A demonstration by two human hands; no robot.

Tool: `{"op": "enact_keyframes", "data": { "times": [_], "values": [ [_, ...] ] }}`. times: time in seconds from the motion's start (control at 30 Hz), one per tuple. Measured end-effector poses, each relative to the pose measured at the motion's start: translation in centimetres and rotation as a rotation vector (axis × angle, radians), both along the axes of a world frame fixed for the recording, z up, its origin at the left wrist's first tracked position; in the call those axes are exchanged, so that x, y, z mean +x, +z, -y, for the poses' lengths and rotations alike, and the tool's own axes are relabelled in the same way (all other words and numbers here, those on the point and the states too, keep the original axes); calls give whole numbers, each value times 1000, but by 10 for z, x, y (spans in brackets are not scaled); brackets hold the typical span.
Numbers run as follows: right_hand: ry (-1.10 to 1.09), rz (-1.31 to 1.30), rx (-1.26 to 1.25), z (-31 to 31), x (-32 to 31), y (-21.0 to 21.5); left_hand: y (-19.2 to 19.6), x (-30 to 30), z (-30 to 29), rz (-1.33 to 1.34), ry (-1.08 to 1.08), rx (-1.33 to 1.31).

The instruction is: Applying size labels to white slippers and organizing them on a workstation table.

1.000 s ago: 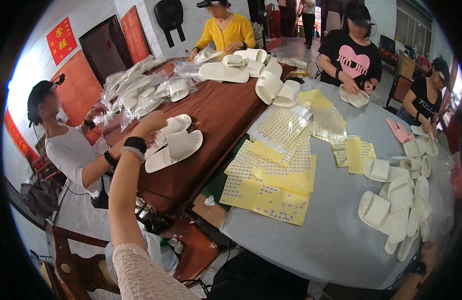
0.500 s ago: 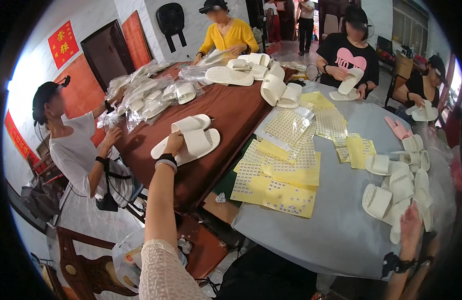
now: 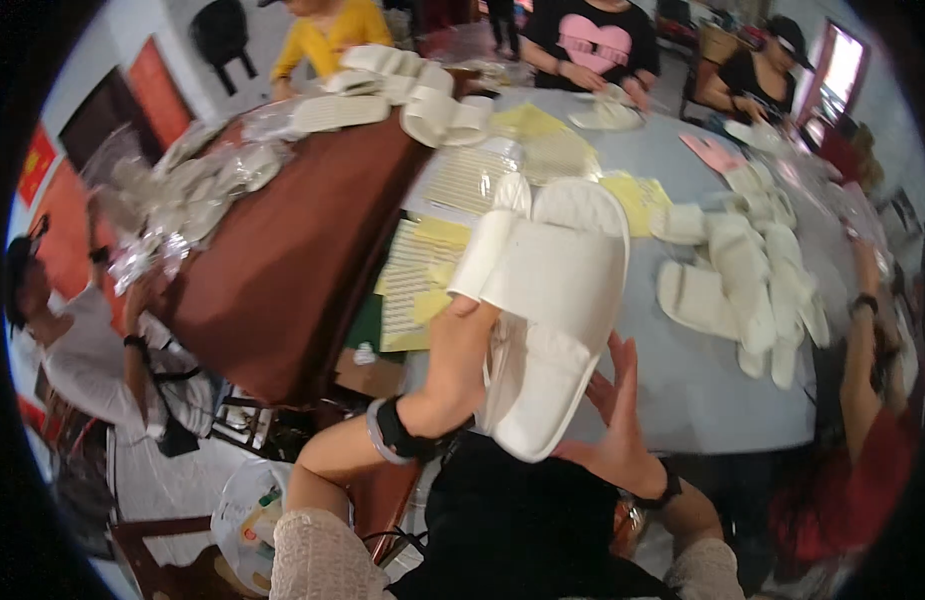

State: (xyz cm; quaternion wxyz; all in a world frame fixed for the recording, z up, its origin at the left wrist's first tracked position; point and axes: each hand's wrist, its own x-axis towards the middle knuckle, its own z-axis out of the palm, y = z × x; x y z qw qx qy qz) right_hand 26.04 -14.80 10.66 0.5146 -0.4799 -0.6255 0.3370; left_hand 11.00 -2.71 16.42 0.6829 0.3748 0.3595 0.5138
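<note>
My left hand (image 3: pixel 460 352) grips a pair of white open-toe slippers (image 3: pixel 547 300) held together, soles facing me, raised close in front of my chest. My right hand (image 3: pixel 614 420) is spread with fingers apart just under and behind the slippers' lower end, touching or nearly touching them. A dark band sits on my left wrist and a dark watch on my right.
A grey table (image 3: pixel 672 370) carries a heap of white slippers (image 3: pixel 752 280) and yellow-and-white packaging cards (image 3: pixel 432 270). A brown table (image 3: pixel 292 250) holds clear plastic bags (image 3: pixel 172 200) and more slippers. Several other people sit around the tables; one arm (image 3: pixel 862 370) reaches in at right.
My left hand has pulled the slipper pair off the brown table toward my chest. My right hand has come up under them. The view has swung closer to the grey table.
</note>
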Motion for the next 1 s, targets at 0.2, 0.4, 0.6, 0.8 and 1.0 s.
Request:
{"op": "enact_keyframes", "data": {
  "times": [0.2, 0.4, 0.6, 0.8, 1.0],
  "values": [
    [-120, -327, 43, 57, 25, -2, -40, 63, 60, -53, -70, -208],
    [-432, -409, -284, 73, 56, -28, -77, 94, 74, -128, -83, -274],
    [-675, 328, -309, 49, 114, -65, -99, 49, 59, -127, -259, -21],
    [-730, 346, -259, 50, 103, -77, -118, 0, 70, -966, -218, 663],
    [-544, 363, -312, 36, 106, -69, -136, 24, 95, -1280, -520, 753]
  ]
}}
